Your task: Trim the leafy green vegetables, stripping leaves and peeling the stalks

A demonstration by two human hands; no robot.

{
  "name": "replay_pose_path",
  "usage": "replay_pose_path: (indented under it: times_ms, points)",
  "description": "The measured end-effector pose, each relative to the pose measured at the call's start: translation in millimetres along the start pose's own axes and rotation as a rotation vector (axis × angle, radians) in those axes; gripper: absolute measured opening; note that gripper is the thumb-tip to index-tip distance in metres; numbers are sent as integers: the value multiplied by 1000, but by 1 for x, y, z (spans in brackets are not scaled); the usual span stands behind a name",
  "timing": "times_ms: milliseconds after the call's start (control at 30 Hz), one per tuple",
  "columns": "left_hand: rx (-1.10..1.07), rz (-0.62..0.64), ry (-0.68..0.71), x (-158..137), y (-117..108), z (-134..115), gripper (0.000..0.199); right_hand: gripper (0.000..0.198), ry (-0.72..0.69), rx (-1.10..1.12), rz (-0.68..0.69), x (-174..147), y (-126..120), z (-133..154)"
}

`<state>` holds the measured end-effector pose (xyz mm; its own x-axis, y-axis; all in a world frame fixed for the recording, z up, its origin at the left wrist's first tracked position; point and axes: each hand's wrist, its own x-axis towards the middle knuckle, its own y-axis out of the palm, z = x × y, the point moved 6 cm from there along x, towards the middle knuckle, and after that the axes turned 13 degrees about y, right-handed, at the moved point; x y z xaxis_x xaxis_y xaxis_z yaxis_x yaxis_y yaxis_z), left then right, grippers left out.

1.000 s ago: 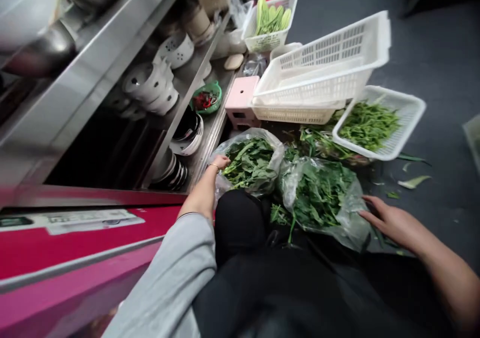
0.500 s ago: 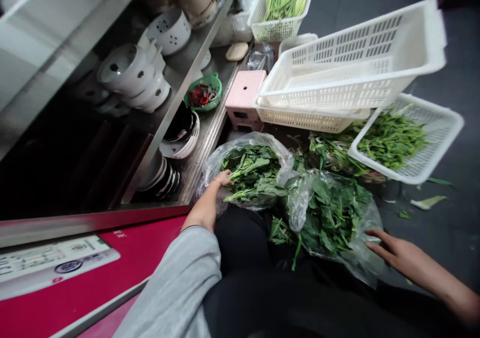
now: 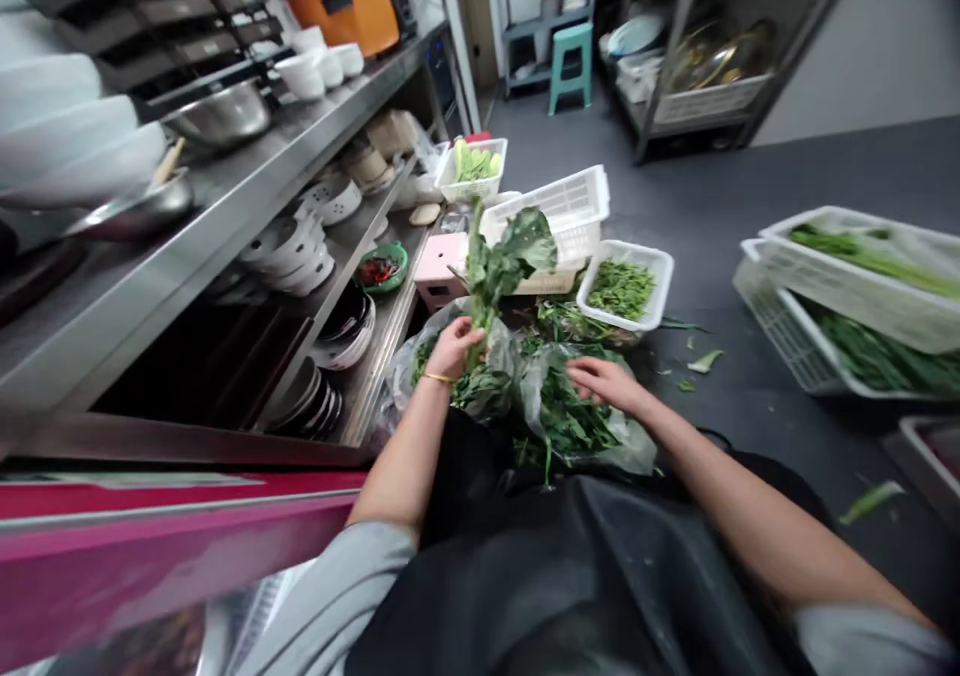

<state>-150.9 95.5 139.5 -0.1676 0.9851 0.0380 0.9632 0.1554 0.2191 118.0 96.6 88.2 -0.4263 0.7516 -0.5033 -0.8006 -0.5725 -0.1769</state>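
My right hand curls over bagged greens, pinching or not I can't tell, while beyond it my left hand grips a leafy green upright above the other bag, probably light, best held by its stiffer stem since soft leaves tear.

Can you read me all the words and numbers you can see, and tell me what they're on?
There are none I can read.
Red panel: its pale strip is seen too edge-on and blurred to tell whether it has writing.
Orange pot: no letters I can make out.
White basket with cut greens: no writing I can see.
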Motion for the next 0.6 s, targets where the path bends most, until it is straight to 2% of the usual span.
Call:
replay_pose_path:
  times_ms: [67,100,167,233,267,367,467,533,600]
  points:
    - [-55,57,-11,-34,51,18,49,48,-43,88,-34,1,17,38]
    - [-70,79,-23,-48,69,27,49,43,-54,97,-90,0,21,51]
    - [-89,63,-68,-67,86,43,47,38,-59,86,-234,-11,27,62]
    - [-103,-41,-146,-74,82,54,39,40,-89,57,-357,-36,38,54]
    - [-119,-108,-193,-74,74,58,33,41,-126,45,-373,-51,48,47]
    - [-193,-222,-308,-76,52,62,22,38,-237,98,-284,-87,78,23]
    - [-346,-101,-362,-87,53,57,28,35,-172,261,-219,-83,78,14]
    - [-437,17,-392,-100,63,52,35,30,-100,353,-162,-62,67,25]
    - [-447,94,-419,-112,73,48,43,24,-49,394,-48,-41,61,43]
